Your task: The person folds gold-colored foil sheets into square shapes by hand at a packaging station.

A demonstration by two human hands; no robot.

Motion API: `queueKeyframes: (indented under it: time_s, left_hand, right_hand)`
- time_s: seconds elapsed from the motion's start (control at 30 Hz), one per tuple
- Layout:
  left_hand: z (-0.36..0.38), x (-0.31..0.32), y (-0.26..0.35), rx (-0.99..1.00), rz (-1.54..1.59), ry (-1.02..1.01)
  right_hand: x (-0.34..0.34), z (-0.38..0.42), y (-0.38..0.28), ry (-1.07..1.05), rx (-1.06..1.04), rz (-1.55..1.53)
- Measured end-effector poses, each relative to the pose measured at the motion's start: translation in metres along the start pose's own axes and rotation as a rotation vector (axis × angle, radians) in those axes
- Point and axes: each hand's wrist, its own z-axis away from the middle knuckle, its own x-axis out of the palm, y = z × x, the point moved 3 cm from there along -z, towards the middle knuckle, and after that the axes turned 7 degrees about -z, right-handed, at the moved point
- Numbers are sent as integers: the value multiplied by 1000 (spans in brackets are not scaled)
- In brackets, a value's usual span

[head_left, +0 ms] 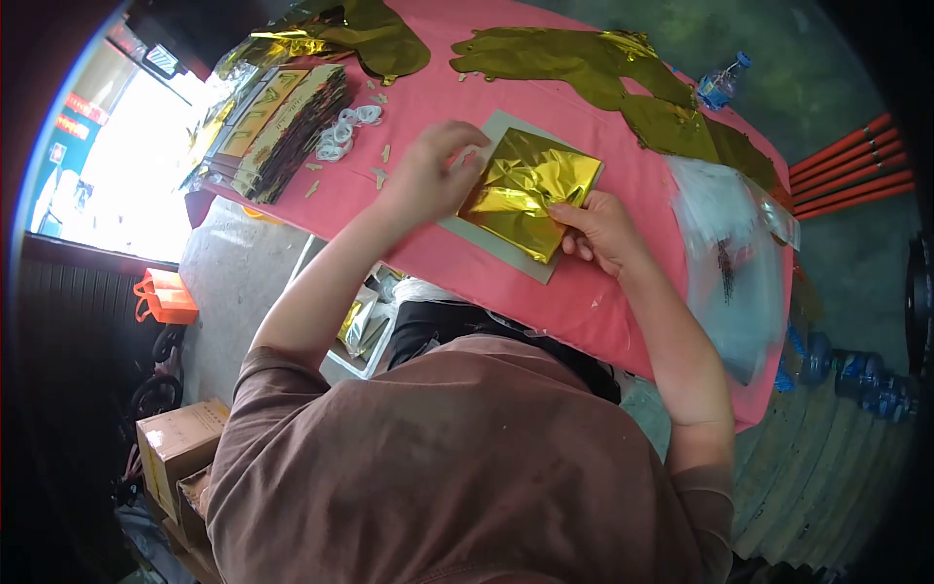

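Observation:
A gold foil balloon, folded flat into a creased square, lies on a grey board on the pink-covered table. My right hand pinches its lower right edge between thumb and fingers. Over the board's left side hovers my left hand, its fingers curled but apart, with nothing visible in them. Its fingertips are close to the foil's left edge; whether they touch cannot be made out. More flat gold foil balloons are spread along the table's far edge.
Packs of printed cards stand at the left, beside white ribbon rings and small paper pieces. Clear plastic bags hang over the right end. A water bottle stands behind; a white box sits below the table's near edge.

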Motion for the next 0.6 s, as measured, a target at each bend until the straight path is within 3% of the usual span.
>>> queueKeyframes:
  time_s: [0.03,0.1,0.3,0.47,0.57,0.6]
  left_hand:
    - [0,3,4,0,2,0]
    - [0,15,21,328,-70,-138]
    - [8,41,19,362,-211,-401]
    - [11,45,17,383,-285,-403]
    - [12,46,17,389,-297,-398]
    - [11,46,17,391,-299,-398]
  right_hand:
    - [-1,0,-1,6,30,24]
    - [-4,-3,0,9,67,26]
    - [1,-4,-1,43,113,91]
    - [0,-7,-7,-21,145,207]
    - [1,0,-18,-6,54,378]
    - [2,10,-25,135,-4,554]
